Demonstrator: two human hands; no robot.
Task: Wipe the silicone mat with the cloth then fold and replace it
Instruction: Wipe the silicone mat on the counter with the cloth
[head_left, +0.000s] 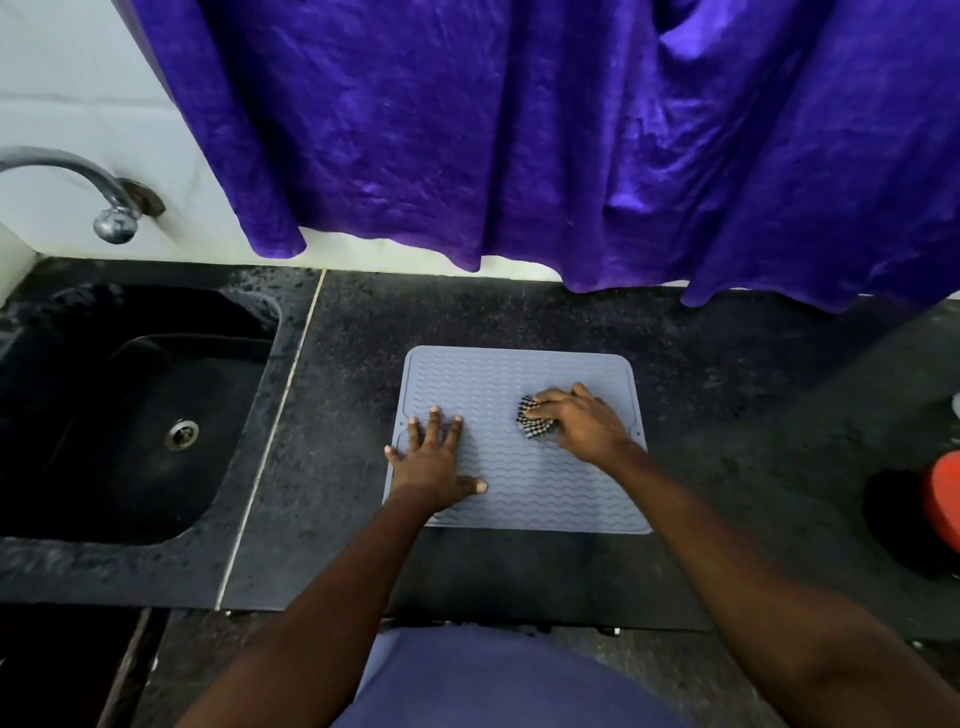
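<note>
A grey silicone mat (498, 379) with wavy ridges lies flat on the dark stone counter, in the middle of the view. My left hand (434, 462) presses flat on the mat's near left part, fingers spread. My right hand (582, 421) rests on the mat's right side, closed over a bunched black-and-white checked cloth (532, 421). Part of the cloth sticks out to the left of my fingers; the rest is hidden under the hand.
A black sink (140, 410) with a metal drain sits to the left, a chrome tap (104, 202) above it. A purple curtain (519, 130) hangs over the counter's back edge. A red object (943, 499) stands at the far right edge.
</note>
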